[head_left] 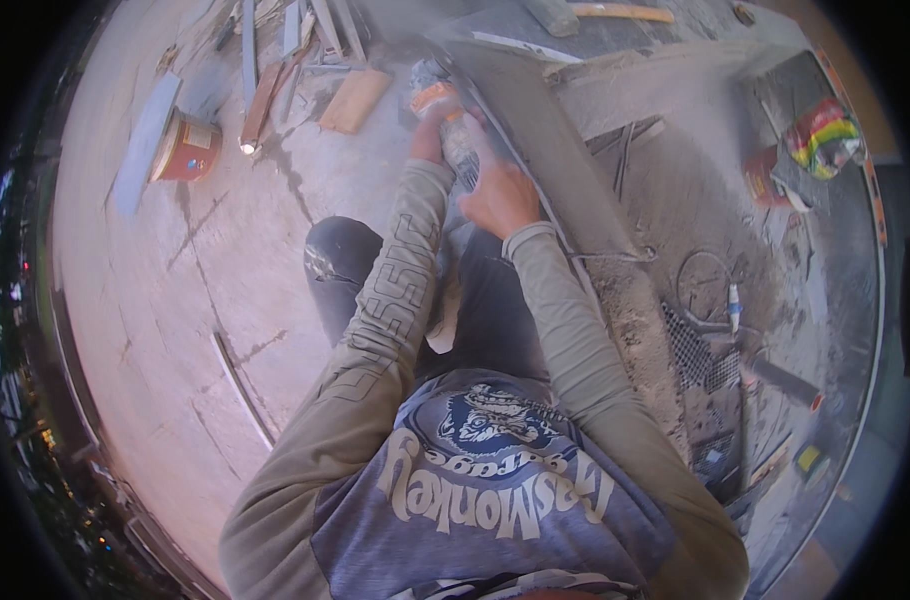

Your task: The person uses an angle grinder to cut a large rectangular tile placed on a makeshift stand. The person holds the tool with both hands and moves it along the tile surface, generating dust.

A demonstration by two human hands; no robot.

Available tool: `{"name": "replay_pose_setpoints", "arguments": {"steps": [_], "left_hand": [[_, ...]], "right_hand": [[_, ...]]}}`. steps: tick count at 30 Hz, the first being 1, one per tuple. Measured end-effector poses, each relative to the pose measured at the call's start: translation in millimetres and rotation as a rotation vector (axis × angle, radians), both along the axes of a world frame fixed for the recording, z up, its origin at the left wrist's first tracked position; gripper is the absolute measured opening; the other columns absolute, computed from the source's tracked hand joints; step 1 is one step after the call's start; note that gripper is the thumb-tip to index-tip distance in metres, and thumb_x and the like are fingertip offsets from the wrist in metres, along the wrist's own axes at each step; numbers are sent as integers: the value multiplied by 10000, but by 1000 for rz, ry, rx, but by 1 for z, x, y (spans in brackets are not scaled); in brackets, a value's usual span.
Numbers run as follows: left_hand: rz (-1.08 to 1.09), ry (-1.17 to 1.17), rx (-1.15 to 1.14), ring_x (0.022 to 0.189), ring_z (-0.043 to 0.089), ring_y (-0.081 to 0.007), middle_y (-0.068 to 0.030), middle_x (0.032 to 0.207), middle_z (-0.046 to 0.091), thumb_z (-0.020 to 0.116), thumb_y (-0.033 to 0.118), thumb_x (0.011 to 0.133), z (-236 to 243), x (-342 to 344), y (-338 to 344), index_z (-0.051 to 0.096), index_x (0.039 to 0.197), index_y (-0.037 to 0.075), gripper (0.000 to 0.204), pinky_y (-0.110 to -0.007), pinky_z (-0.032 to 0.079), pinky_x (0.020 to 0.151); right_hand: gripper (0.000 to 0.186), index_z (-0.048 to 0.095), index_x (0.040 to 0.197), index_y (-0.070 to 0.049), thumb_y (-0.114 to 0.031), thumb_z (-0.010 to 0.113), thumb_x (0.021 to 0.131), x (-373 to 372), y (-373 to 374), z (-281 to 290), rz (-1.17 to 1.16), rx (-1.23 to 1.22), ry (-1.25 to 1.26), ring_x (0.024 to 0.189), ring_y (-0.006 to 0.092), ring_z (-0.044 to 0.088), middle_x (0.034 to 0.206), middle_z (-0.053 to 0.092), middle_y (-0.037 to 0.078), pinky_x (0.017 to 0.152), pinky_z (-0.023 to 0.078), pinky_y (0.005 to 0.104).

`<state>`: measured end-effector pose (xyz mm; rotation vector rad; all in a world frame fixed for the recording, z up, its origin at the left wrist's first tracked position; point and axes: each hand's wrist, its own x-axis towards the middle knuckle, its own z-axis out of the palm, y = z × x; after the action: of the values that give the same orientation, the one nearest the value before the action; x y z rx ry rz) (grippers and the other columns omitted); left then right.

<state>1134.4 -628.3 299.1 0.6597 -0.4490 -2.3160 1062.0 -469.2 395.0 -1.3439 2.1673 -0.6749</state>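
Both my hands are closed on a dusty angle grinder [459,152] with an orange band near its head. My left hand [431,138] grips it by the orange front part. Farther back, my right hand [502,199] wraps round the body. The grinder's head lies against or close to the left edge of a long dust-covered grey slab [535,118]; its disc is hidden by dust and blur. Pale dust hangs about the head and over the far end of the slab. My knees are just below the tool.
On the concrete floor [225,270] at left stand a red bucket [187,150], a brown board [356,101], several loose strips and a thin strip [242,388]. The dusty work surface at right bears a colourful bag [823,140], a cable [687,270], black mesh [687,352] and a dark tube [785,382].
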Motion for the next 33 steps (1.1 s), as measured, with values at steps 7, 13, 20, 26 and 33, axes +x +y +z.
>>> {"name": "replay_pose_setpoints", "arguments": {"steps": [7,13,20,26,33], "left_hand": [[11,3,35,936,753,-373,-226,1067,714,698,271,996,9,-5,3,489,1320,-11,478,-511,671,877],[35,-23,16,1012,763,-369,-246,1147,728,699,272,997,4,4,14,473,1347,0,498,-495,665,920],[13,-12,11,1048,766,-371,-246,1196,733,714,300,991,8,7,28,460,1372,-14,555,-492,664,940],[29,-39,28,1012,769,-362,-241,1159,735,731,301,981,14,3,30,496,1332,-17,529,-488,670,915],[25,0,19,969,766,-361,-235,1089,733,742,284,971,4,0,13,518,1303,-14,500,-487,675,887]], "right_hand": [[1103,198,1744,-324,-136,727,794,-1,-4,-1,21,6,54,996,481,754,1057,775,283,875,591,557],[1138,178,1749,-311,-144,753,781,5,7,9,42,40,33,991,468,756,1051,777,273,873,593,552],[1145,177,1748,-301,-146,761,776,7,22,11,50,-2,43,980,489,746,1037,773,278,871,591,561],[1144,169,1749,-301,-141,750,777,1,17,8,54,21,8,983,498,743,1043,770,288,871,588,564],[1200,143,1760,-240,-146,796,757,-1,3,6,52,61,15,991,493,745,1031,783,273,924,585,549]]}}
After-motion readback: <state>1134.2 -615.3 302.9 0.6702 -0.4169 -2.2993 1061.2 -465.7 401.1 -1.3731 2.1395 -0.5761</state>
